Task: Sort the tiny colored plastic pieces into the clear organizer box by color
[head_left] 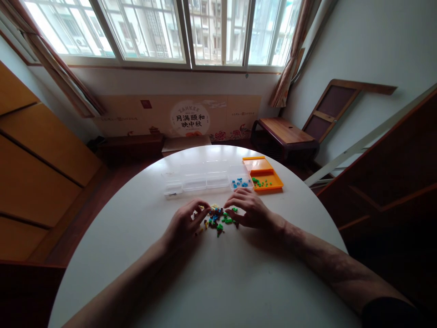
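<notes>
A loose pile of small toy building bricks (pixel 215 220) in blue, green, brown and yellow lies on the white table, between both hands. My left hand (pixel 186 219) rests at the pile's left edge, its thumb and index finger closed together by the bricks; anything pinched there is too small to make out. On the pile's right side, my right hand (pixel 251 208) has its fingers stretched and the thumb apart, with green bricks (pixel 235 210) showing in the gap. Just beyond it are a clear plastic compartment box (pixel 194 187) and an orange case (pixel 278 187).
Blue bricks (pixel 241 183) sit in the box's right compartment, green bricks (pixel 262 183) in the orange case. The round white table (pixel 136 246) has its far edge near a wooden stool (pixel 287 132). A window and curtains are behind.
</notes>
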A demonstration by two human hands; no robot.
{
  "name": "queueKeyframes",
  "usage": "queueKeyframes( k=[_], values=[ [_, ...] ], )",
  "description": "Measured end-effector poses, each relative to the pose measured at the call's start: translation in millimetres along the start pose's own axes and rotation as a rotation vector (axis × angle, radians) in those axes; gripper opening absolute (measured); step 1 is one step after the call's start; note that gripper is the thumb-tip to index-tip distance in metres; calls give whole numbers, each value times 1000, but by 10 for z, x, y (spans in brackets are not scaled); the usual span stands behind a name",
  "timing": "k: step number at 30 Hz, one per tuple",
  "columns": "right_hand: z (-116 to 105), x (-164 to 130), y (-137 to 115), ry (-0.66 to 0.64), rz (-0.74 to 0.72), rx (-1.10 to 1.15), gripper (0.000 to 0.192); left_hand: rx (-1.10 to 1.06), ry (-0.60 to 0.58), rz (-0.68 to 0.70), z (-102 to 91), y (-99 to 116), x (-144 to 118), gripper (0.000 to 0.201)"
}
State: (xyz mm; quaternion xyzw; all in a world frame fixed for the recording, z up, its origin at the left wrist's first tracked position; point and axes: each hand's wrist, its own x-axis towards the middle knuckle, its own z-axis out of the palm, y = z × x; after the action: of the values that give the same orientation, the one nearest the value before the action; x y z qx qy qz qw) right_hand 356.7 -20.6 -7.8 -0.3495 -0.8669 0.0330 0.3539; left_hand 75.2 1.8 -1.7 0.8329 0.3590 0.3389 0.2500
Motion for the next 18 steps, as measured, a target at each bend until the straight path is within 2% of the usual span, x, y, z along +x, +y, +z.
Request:
queueKeyframes(
  k=[5, 10, 18],
  values=[
    [17, 14, 11, 57, -94, 40, 7, -119, 14, 18, 62, 73, 21, 17],
    [35, 19, 18, 58, -122, 52, 9, -196, 28, 24, 124, 121, 30, 11],
    [81, -2, 53, 42, -143, 62, 7, -241, -29, 29, 123, 193, 29, 17]
  ],
)
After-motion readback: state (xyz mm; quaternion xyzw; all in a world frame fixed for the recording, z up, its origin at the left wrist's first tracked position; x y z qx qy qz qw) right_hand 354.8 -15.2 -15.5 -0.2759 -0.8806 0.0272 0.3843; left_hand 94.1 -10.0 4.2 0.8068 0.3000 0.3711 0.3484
